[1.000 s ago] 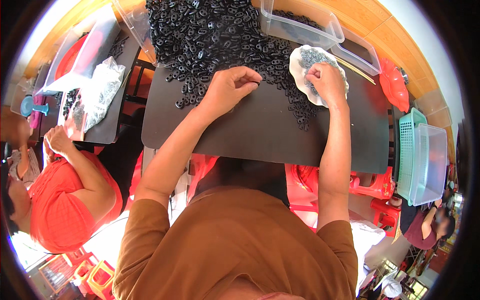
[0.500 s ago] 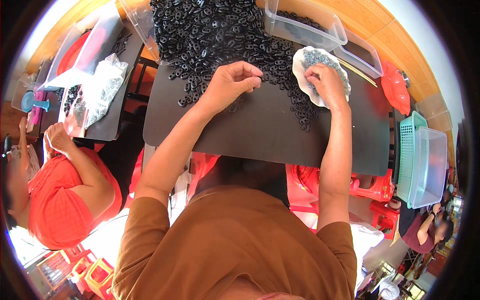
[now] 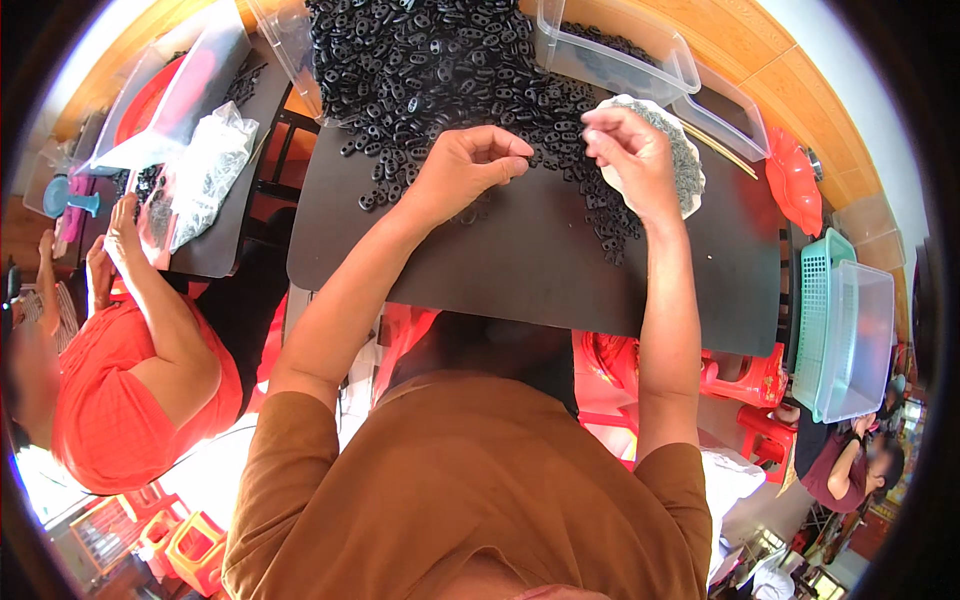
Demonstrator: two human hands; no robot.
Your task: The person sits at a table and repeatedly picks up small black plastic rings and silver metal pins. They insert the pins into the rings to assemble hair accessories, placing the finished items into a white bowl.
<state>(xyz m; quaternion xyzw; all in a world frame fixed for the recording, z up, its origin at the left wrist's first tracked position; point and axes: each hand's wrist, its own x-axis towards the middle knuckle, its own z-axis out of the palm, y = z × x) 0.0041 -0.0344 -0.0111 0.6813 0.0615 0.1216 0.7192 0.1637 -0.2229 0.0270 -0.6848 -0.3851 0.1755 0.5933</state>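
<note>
My left hand (image 3: 468, 168) is closed in a pinch over the dark table, with a small black plastic piece just showing at its fingertips. Over the left edge of a white scalloped dish (image 3: 622, 185), my right hand (image 3: 634, 160) has thumb and fingers drawn together. Whatever they hold, if anything, is too small to name. Small grey metal-looking parts (image 3: 686, 168) fill the dish. Beyond both hands spreads a large heap of black plastic pieces (image 3: 430, 75) with holes in them, its loose edge reaching down between my hands.
Clear plastic bins (image 3: 615, 62) stand at the back right, by wooden sticks (image 3: 722, 152) and a red scalloped dish (image 3: 793, 190). Green and clear baskets (image 3: 822, 320) are at the far right. A co-worker in red (image 3: 140, 400) works at the table on the left.
My right hand has lifted from the grey parts and shifted left to the dish's edge. My left hand keeps its pinch nearly in place. The co-worker's arm has reached farther forward.
</note>
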